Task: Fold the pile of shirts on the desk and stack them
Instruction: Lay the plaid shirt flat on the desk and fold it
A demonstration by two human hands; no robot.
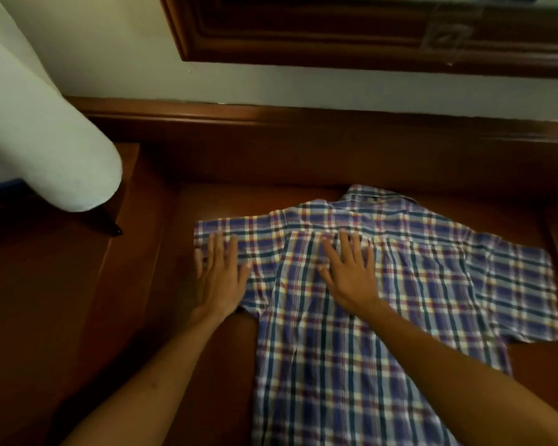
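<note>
Both hands lie flat, palms down, fingers straight and a little spread, gripping nothing. Left hand (221, 273) presses on the left short sleeve of the plaid shirt (368, 317), its wrist over the sleeve's lower hem. Right hand (348, 273) presses on the upper middle of the same shirt, just below the yoke seam. Bare forearms run in from the bottom edge.

No container shows. The shirt is spread back-up on the brown wooden worktop (126, 317), collar (377, 196) toward the wall, both sleeves out to the sides. Its cloth is a thin woven check in blue-purple with white, yellow, red and dark green lines, lightly creased around the fingers. The worktop is smooth, polished wood with a raised lip and a stepped ledge at the left.

At the upper left stands a rounded white upholstered shape (45, 140) on a thin dark leg (112, 225), likely a chair; most of it is cut off. Above, a dark carved wooden frame (335, 43) hangs on the pale wall (116, 53), its top out of view. The shirt's lower hem runs past the bottom edge, and the whole picture is soft and dim, so buttons or fine stitching cannot be made out. A wooden object at the far right edge is too cropped to identify.
</note>
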